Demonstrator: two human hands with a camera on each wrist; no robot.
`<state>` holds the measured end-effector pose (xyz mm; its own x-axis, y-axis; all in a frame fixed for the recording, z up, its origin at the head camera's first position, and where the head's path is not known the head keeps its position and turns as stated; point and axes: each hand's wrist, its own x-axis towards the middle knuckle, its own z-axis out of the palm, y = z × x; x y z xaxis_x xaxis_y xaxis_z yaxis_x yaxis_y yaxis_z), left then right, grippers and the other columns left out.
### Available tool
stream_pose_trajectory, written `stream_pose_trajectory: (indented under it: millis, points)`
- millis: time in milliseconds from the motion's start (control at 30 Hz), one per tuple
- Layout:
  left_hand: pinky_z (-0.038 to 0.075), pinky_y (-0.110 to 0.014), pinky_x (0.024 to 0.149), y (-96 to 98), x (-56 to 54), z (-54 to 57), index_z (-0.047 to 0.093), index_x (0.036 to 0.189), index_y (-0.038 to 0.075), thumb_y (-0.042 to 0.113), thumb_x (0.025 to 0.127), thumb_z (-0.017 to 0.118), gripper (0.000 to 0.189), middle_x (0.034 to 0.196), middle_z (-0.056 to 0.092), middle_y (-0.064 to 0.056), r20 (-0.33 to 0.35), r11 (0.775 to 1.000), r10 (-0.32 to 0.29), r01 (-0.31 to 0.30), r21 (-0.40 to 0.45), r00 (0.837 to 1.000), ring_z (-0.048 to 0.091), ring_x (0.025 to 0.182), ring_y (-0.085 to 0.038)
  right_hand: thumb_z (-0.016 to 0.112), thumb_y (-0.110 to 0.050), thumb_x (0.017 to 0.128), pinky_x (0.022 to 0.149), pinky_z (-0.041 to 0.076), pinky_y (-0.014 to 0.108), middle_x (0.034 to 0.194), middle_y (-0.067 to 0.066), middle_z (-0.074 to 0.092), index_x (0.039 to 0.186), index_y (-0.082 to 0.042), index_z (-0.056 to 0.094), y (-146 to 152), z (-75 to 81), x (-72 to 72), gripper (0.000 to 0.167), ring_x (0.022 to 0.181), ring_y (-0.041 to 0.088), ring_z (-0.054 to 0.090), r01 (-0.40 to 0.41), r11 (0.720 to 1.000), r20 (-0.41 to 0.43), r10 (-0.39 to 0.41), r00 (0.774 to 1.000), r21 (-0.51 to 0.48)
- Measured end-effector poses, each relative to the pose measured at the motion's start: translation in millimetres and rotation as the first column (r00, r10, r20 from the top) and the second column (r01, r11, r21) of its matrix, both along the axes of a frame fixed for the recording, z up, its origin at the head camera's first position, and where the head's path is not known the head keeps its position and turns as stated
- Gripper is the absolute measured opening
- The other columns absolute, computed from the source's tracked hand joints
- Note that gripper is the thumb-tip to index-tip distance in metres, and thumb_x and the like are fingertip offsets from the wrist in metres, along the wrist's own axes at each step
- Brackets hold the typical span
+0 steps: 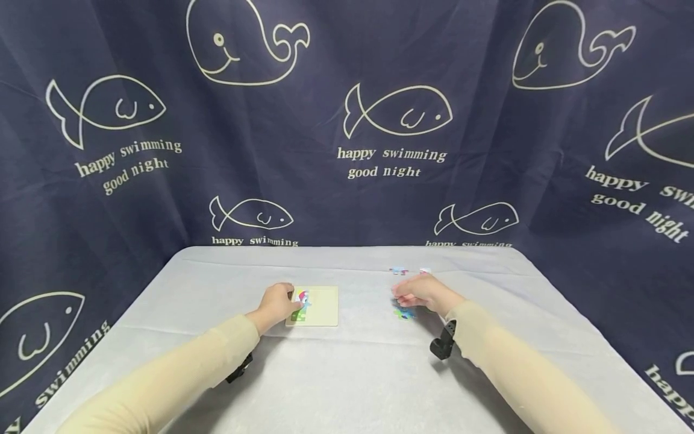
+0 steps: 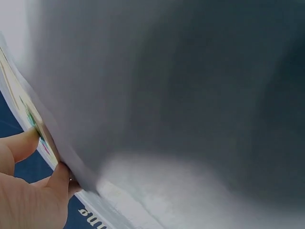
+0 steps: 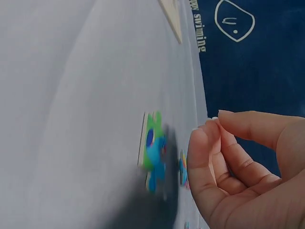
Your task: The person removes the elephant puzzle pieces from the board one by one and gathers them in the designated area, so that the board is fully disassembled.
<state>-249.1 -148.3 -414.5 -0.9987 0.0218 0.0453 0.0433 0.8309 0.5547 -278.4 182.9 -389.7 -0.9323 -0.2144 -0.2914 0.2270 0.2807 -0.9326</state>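
Observation:
My left hand (image 1: 276,306) grips the left edge of a pale puzzle board (image 1: 324,307), thumb on its face and fingers at the edge. Fitted pieces in green, blue and red (image 1: 300,304) fill the board's left side, partly covered by the thumb. In the left wrist view the board (image 2: 46,131) appears almost edge-on between thumb and fingers. My right hand (image 1: 424,290) hovers over loose puzzle pieces (image 1: 403,313), its fingers loosely bent. The right wrist view shows thumb and fingertips close together, nothing visible between them, beside a green-and-blue piece (image 3: 153,148).
Behind the right hand lie two more loose pieces, one blue and pink (image 1: 399,270), one pale and pink (image 1: 425,270). A light grey cloth covers the table (image 1: 347,380). A dark blue curtain (image 1: 320,138) with fish and whale drawings hangs behind and at the sides.

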Motion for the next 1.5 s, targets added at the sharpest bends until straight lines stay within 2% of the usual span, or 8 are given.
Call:
stream_pose_trajectory:
  millis: [233, 367, 733, 933, 1067, 1267, 1500]
  points:
    - [0.04, -0.051, 0.11, -5.4, 0.3, -4.9, 0.058, 0.123, -0.013, 0.012, 0.085, 0.074, 0.049, 0.133, 0.055, -0.028, -0.007, 1.0, -0.019, 0.019, -0.021, 1.0, 0.049, 0.128, -0.044, 0.06, 0.001, 0.09, 0.069, 0.06, 0.021, 0.077, 0.004, 0.069, 0.117, 0.018, 0.057, -25, 2.0, -1.2, 0.032, 0.064, 0.006, 0.064, -0.048, 0.999, 0.004, 0.048, 0.999, -0.01]
    - [0.037, -0.051, 0.112, -7.7, 0.2, -6.8, 0.055, 0.126, -0.014, 0.014, 0.085, 0.074, 0.053, 0.137, 0.052, -0.028, -0.005, 0.999, -0.031, 0.031, -0.026, 1.0, 0.045, 0.131, -0.045, 0.061, 0.0, 0.09, 0.069, 0.06, 0.021, 0.077, 0.006, 0.069, 0.115, 0.018, 0.059, -38, 4.1, -2.1, 0.031, 0.064, 0.006, 0.064, -0.04, 0.999, 0.003, 0.04, 0.999, -0.027]
    - [0.032, -0.053, 0.115, -7.5, 1.6, -4.0, 0.048, 0.132, -0.015, 0.013, 0.085, 0.073, 0.06, 0.143, 0.045, -0.027, 0.034, 0.998, -0.058, 0.058, -0.003, 0.998, 0.04, 0.135, -0.046, 0.063, -0.002, 0.09, 0.068, 0.059, 0.021, 0.076, 0.007, 0.067, 0.113, 0.016, 0.062, -72, 8.4, -7.7, 0.03, 0.062, 0.007, 0.063, -0.044, 0.999, 0.021, 0.045, 0.999, -0.027]
    - [0.032, -0.05, 0.116, -4.2, 1.2, -3.7, 0.046, 0.134, -0.014, 0.012, 0.086, 0.072, 0.06, 0.145, 0.044, -0.025, 0.05, 0.999, -0.044, 0.045, 0.0, 0.998, 0.039, 0.136, -0.043, 0.062, -0.005, 0.092, 0.065, 0.059, 0.02, 0.073, 0.005, 0.065, 0.113, 0.015, 0.062, -92, 10.5, -8.6, 0.029, 0.06, 0.007, 0.062, -0.044, 0.998, 0.034, 0.045, 0.998, -0.034]
    - [0.032, -0.051, 0.115, -2.4, 1.7, -1.1, 0.047, 0.134, -0.015, 0.011, 0.086, 0.072, 0.06, 0.145, 0.044, -0.026, 0.054, 0.999, -0.045, 0.045, 0.002, 0.998, 0.039, 0.136, -0.044, 0.062, -0.005, 0.092, 0.063, 0.059, 0.02, 0.07, 0.004, 0.064, 0.112, 0.015, 0.063, -103, 10.6, -8.9, 0.028, 0.058, 0.007, 0.061, -0.02, 0.998, 0.029, 0.021, 0.999, -0.052]
    - [0.033, -0.051, 0.115, -1.7, -0.7, -2.8, 0.048, 0.133, -0.014, 0.011, 0.085, 0.073, 0.06, 0.145, 0.045, -0.026, 0.057, 0.999, -0.035, 0.034, 0.011, 0.998, 0.039, 0.136, -0.044, 0.064, -0.001, 0.088, 0.064, 0.06, 0.021, 0.07, 0.005, 0.064, 0.107, 0.015, 0.064, -121, 6.2, -12.3, 0.025, 0.057, 0.008, 0.062, 0.077, 0.993, -0.017, -0.078, 0.997, -0.085]
    - [0.032, -0.05, 0.115, -0.8, -1.0, -4.4, 0.046, 0.135, -0.014, 0.011, 0.085, 0.073, 0.062, 0.146, 0.043, -0.025, 0.075, 1.0, -0.017, 0.016, 0.015, 0.997, 0.038, 0.137, -0.043, 0.063, 0.002, 0.088, 0.069, 0.061, 0.025, 0.079, 0.012, 0.067, 0.108, 0.015, 0.063, -136, 8.1, -10.8, 0.024, 0.06, 0.01, 0.062, 0.068, 0.992, -0.039, -0.072, 0.997, -0.103]
